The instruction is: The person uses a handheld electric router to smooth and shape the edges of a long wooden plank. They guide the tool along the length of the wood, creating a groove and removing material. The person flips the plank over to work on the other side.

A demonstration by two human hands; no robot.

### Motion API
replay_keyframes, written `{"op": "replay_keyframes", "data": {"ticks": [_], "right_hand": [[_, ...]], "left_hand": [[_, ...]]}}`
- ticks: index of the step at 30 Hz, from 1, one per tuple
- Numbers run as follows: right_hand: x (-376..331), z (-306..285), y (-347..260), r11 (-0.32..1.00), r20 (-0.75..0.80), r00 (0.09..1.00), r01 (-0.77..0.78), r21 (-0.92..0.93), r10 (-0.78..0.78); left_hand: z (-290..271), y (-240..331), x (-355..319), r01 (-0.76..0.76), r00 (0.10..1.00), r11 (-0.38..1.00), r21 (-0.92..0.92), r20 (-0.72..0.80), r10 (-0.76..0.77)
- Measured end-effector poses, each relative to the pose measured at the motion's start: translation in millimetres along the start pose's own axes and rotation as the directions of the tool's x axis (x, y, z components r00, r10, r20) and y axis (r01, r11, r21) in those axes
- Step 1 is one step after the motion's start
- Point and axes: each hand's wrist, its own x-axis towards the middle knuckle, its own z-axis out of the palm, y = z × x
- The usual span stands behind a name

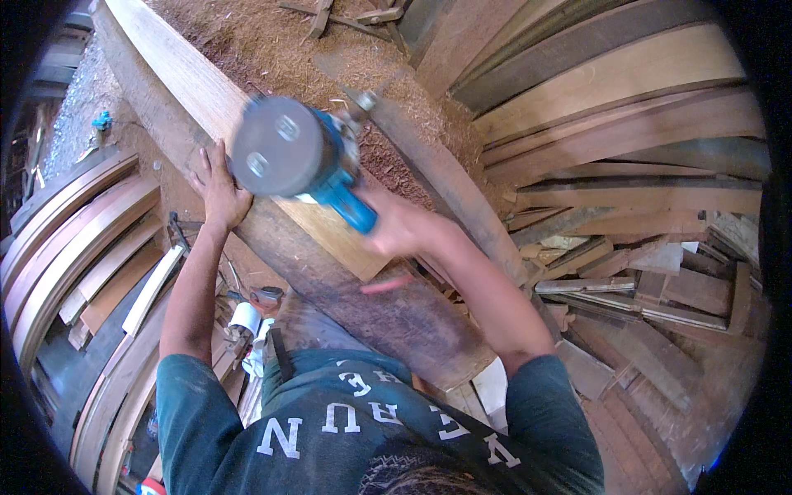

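Observation:
My right hand [392, 223] is closed round the rear handle of a blue electric planer [338, 194] with a round grey housing, blurred by motion. The tool sits over a long pale plank [186, 74], which runs from the far left toward me. Beneath the plank is a wide, dark, rough timber [388, 322]. My left hand [219, 190] lies beside the planer's grey housing at the plank's left side, fingers stretched and thumb apart; its exact contact is unclear. A small reddish strip [388, 285] shows by the plank's near end.
Curved timbers [91, 239] are stacked to the left. Long boards [610, 82] lean at the right, above a heap of offcuts [660, 289]. Wood shavings [239, 41] cover the ground beyond the plank. Near my left forearm is a white roll [245, 318].

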Motion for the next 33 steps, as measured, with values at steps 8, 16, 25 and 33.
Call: {"op": "replay_keyframes", "data": {"ticks": [8, 16, 25, 33], "right_hand": [[-207.6, 9.4, 50.8, 0.969, 0.13, 0.964, -0.216, -0.12, 0.231], [-201.3, 6.0, 36.6, 0.976, 0.142, 0.968, -0.214, 0.027, 0.208], [-71.1, -4.5, 6.3, 0.972, 0.131, 0.964, -0.222, -0.082, 0.232], [127.4, -21.9, -63.8, 0.971, 0.082, 0.976, -0.209, 0.116, 0.2]], "left_hand": [[-14.1, 11.9, -0.1, 0.013, 0.999, 0.993, -0.121, -0.051, -0.02], [-17.5, 10.2, -2.6, -0.008, 0.997, 0.992, -0.128, -0.073, -0.002], [-31.8, 16.5, 1.5, 0.024, 0.999, 0.997, -0.074, 0.041, -0.021], [-52.0, 18.6, 8.8, 0.056, 0.971, 0.997, -0.055, 0.235, -0.042]]}}
